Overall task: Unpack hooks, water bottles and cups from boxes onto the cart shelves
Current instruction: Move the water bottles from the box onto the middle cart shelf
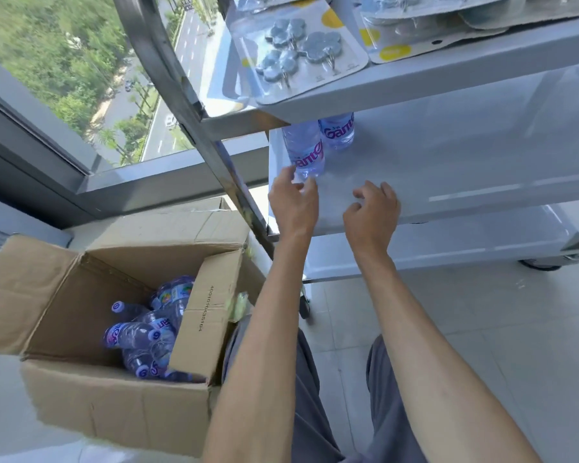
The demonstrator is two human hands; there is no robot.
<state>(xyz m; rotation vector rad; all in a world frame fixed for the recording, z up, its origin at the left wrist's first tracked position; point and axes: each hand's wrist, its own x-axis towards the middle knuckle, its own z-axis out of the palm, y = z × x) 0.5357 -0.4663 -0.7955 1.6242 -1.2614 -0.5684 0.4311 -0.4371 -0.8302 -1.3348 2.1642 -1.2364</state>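
Two clear water bottles with purple labels stand on the cart's middle shelf (465,168), near its left end. The nearer bottle (304,150) has my left hand (293,202) at its base, thumb and curled fingers on either side of it. The second bottle (337,132) stands just behind it, partly hidden by the top shelf. My right hand (371,212) hovers over the shelf's front edge, fingers loosely curled and holding nothing. An open cardboard box (91,396) on the floor at the left holds several more bottles (141,335). Packs of flower-shaped hooks (298,51) lie on the top shelf.
The cart's steel frame post (194,105) slants between the box and the shelves. A bottom shelf (415,252) and a caster wheel (538,264) show below. A window with a dark frame (47,155) runs along the left. The floor on the right is tiled.
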